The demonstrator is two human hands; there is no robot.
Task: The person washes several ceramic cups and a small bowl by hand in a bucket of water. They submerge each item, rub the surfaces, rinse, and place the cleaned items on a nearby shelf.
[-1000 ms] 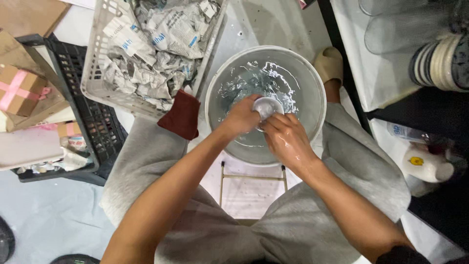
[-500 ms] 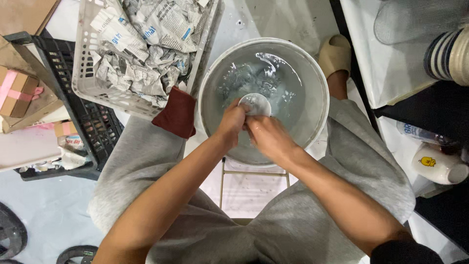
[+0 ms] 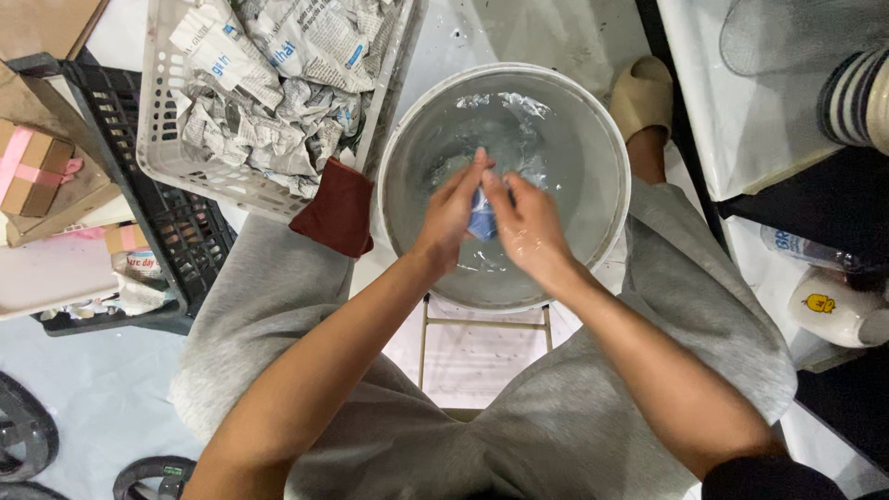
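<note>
Both my hands hold a small blue-and-white object over a basin of water.

My left hand (image 3: 451, 215) and right hand (image 3: 520, 222) press together from either side of the small blue-and-white object (image 3: 481, 220), fingers closed on it so that only a sliver shows between my palms; what it is I cannot tell. It sits just above the rippling water in the round white basin (image 3: 407, 139), which rests between my knees in grey trousers (image 3: 639, 315). A dark red cloth (image 3: 335, 211) lies on my left thigh, touching the white basket (image 3: 157, 153) of crumpled newspaper (image 3: 278, 83). A black crate (image 3: 176, 241) stands beside that basket. A beige slipper (image 3: 641, 97) shows beyond the basin.
</note>
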